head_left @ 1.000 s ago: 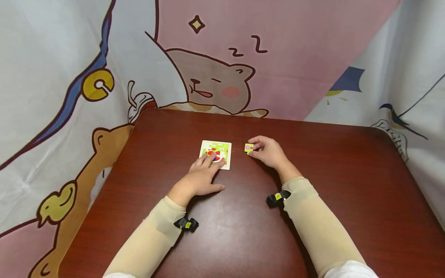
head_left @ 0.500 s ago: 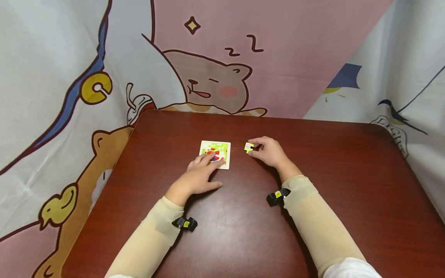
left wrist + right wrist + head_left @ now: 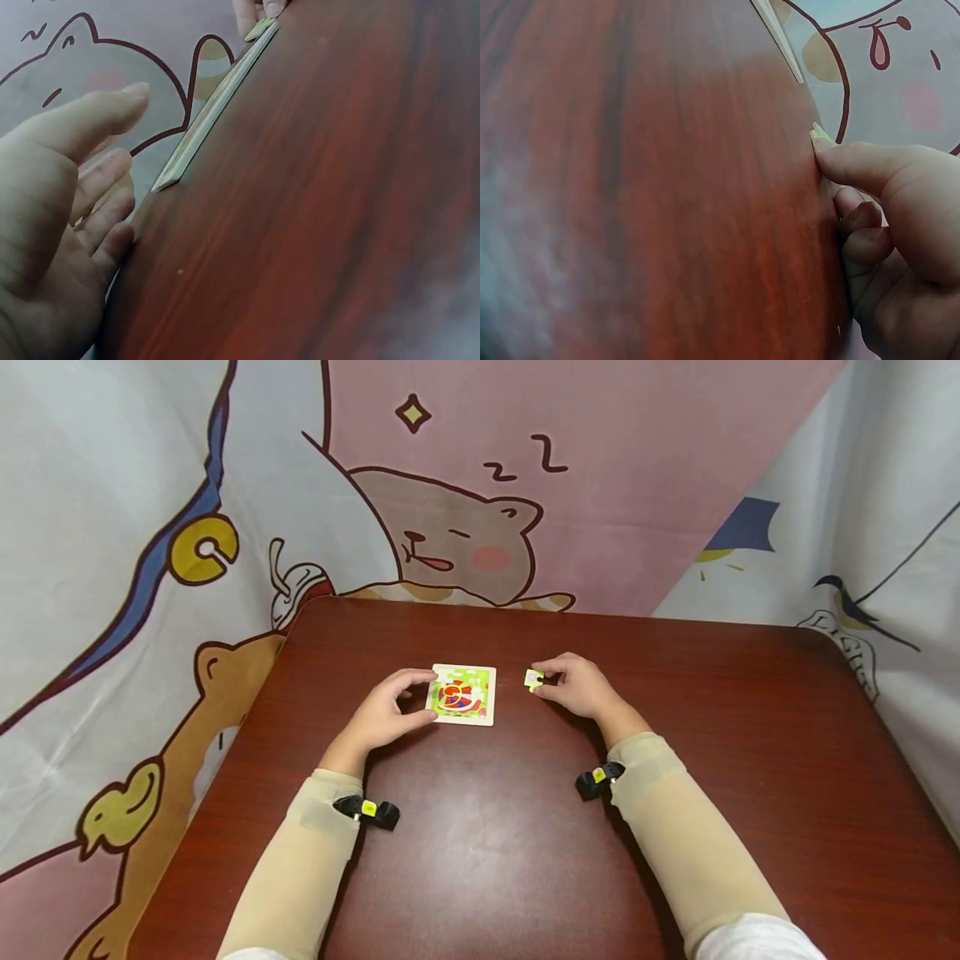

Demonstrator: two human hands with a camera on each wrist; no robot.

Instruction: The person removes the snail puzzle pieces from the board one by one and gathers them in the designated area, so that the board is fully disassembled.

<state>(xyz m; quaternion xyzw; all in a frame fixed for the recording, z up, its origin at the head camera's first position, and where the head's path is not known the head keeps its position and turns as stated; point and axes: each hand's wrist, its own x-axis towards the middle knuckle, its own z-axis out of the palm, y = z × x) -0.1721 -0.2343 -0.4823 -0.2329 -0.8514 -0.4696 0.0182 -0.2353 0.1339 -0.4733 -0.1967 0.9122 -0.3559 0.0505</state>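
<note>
A small square jigsaw board [image 3: 489,697] with a pale frame and a red snail picture lies on the table. My left hand [image 3: 382,710] is at its left side, thumb and fingers spread apart, tips right at the board's edge in the head view. The left wrist view shows this hand [image 3: 45,202] with relaxed fingers and nothing between them. To the right of the board, my right hand [image 3: 581,685] pinches a green puzzle piece [image 3: 532,679] with a pink flower between thumb and fingers, low over the table. Only the piece's thin edge [image 3: 820,133] shows in the right wrist view.
The dark red-brown table [image 3: 480,827] stretches around both hands. A cloth backdrop [image 3: 615,485] with cartoon animals hangs behind it and along the sides. Black straps with cameras [image 3: 367,810] sit on both wrists.
My left hand has lifted off the board's face and moved left to its edge, uncovering the snail picture. The right hand stays nearly in place with the puzzle piece.
</note>
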